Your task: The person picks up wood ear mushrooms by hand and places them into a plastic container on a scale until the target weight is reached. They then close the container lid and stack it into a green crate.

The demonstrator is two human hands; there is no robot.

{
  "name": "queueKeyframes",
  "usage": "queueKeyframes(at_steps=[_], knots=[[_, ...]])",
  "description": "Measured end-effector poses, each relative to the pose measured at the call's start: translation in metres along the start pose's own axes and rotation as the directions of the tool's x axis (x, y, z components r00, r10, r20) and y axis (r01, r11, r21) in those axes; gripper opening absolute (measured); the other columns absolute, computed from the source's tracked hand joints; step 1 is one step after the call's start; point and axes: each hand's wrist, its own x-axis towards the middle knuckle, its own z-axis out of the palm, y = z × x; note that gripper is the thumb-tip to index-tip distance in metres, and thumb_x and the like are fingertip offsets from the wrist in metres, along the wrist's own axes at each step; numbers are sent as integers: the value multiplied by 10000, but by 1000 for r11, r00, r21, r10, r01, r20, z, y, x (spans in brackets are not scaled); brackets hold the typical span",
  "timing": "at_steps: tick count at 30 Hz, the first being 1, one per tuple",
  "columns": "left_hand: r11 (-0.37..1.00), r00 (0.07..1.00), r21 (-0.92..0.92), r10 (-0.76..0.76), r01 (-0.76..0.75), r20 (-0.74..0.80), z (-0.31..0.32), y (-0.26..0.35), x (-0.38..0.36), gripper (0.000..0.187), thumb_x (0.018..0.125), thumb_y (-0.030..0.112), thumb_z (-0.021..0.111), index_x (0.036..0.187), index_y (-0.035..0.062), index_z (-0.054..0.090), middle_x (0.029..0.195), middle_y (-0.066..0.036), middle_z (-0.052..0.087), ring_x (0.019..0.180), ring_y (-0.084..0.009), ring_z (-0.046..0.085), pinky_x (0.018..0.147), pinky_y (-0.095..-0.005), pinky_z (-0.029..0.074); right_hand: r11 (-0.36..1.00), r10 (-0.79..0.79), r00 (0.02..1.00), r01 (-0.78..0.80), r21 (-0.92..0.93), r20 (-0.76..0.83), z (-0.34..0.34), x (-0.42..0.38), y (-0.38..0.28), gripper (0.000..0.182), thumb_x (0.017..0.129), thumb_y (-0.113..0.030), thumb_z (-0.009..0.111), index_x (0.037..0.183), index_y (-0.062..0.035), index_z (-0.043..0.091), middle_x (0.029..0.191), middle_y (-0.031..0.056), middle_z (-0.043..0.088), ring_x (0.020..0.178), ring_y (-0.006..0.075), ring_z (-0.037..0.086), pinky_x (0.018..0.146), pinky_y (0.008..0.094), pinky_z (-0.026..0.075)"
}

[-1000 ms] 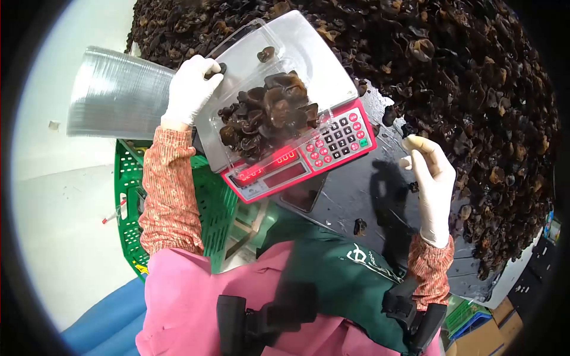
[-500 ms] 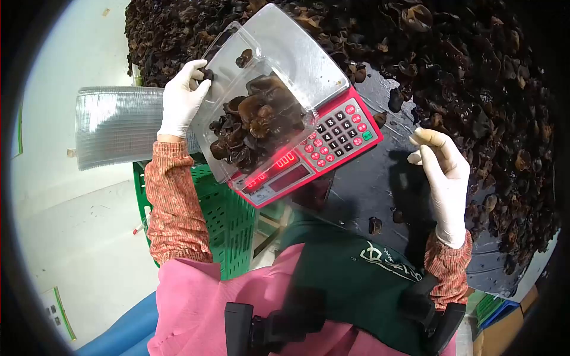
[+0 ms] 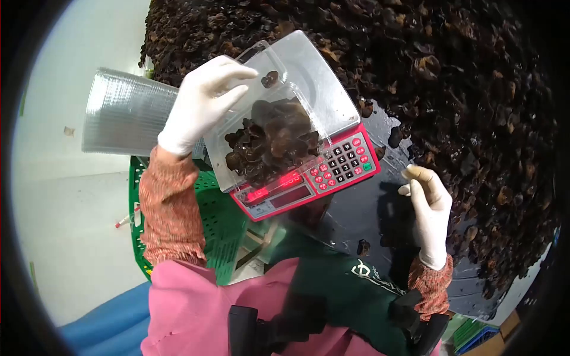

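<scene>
My left hand [image 3: 205, 101], in a white glove, hovers at the left edge of a clear plastic tray [image 3: 222, 172]. Its thumb and fingers are apart and nothing shows between them. Dark brown wood ear mushrooms [image 3: 273, 139] are heaped in the tray, with a small separate piece [image 3: 269, 79] toward its far end. Under the tray is a red digital scale [image 3: 371, 157] with a metal pan [image 3: 323, 83] and lit red digits. My right hand [image 3: 430, 210], also gloved, is above the dark tabletop right of the scale, fingers loosely bent and apart, holding nothing visible.
A large pile of wood ear mushrooms [image 3: 451, 77] covers the far and right side of the dark table [image 3: 344, 216]. Nested clear trays [image 3: 127, 113] lie left of the scale, above a green plastic basket [image 3: 222, 237]. Loose mushroom pieces [image 3: 363, 247] lie near the table's front edge.
My left hand has let go of a small dark mushroom piece and moved right, over the tray's edge. My right hand appears lower and further left. The whole view has shifted slightly.
</scene>
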Motion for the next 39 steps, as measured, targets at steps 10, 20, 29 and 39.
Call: queueKeyframes(at_steps=[10,20,29,39], knots=[[939,944,192,311,-287,-111,56,-67,33,90,743,83,755,790,102,682,824,-104,659,840,-338,635,774,-442,493,906,-278,959,244,-346,-53,-10,-24,-7,210,961,-123,691,1147,-37,734,1080,125,738,986,214,713,884,321,558],[975,972,89,213,-205,-99,16,-3,-73,379,746,-63,682,1107,53,695,1037,-129,675,980,-332,624,896,-430,481,913,-223,972,234,-334,71,4,-25,-11,259,1022,-168,638,1250,-57,689,1066,99,732,954,170,691,853,306,544],[895,895,74,-430,439,-118,38,-4,-176,304,1004,262,676,1038,-32,745,900,-174,758,735,-252,690,684,-398,557,889,-341,932,363,-277,127,23,14,-42,240,1010,-193,640,1193,-56,710,1078,114,741,950,232,718,820,341,559],[182,695,-849,-669,496,263,100,30,-170,310,1072,266,598,1015,-16,714,763,-97,717,530,-111,579,472,-221,420,766,-536,784,607,-209,314,112,132,-82,261,996,-227,604,1140,-32,702,1013,166,731,905,283,706,812,378,553]])
